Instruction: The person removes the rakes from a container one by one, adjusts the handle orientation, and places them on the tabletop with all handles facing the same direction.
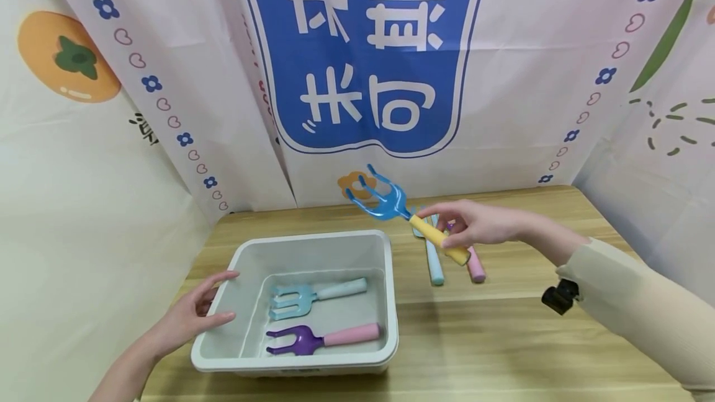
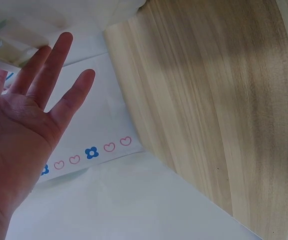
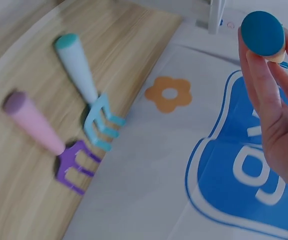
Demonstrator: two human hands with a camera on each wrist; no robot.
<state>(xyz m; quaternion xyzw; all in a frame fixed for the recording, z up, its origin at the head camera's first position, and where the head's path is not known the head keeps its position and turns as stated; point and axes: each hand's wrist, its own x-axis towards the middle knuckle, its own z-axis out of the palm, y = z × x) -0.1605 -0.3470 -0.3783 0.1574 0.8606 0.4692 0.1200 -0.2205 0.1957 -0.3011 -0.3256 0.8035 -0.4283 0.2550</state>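
Observation:
In the head view my right hand (image 1: 483, 223) pinches the yellow handle of a small garden fork (image 1: 429, 233), holding it above the table with its blue tines up and to the left. The blue-green handle end faces the right wrist camera. My left hand (image 1: 184, 315) is at the left rim of a pale grey plastic tub (image 1: 296, 363), its fingers extended and spread. Inside the tub lie a light-blue hand fork (image 1: 341, 289) and a purple hand fork with a pink handle (image 1: 352, 334), side by side.
On the wooden table (image 1: 503, 340), below the right hand, lie another light-blue fork (image 3: 77, 65) and a purple fork with a pink handle (image 3: 36, 125). Printed white cloth (image 1: 514, 110) hangs behind the table and along both sides.

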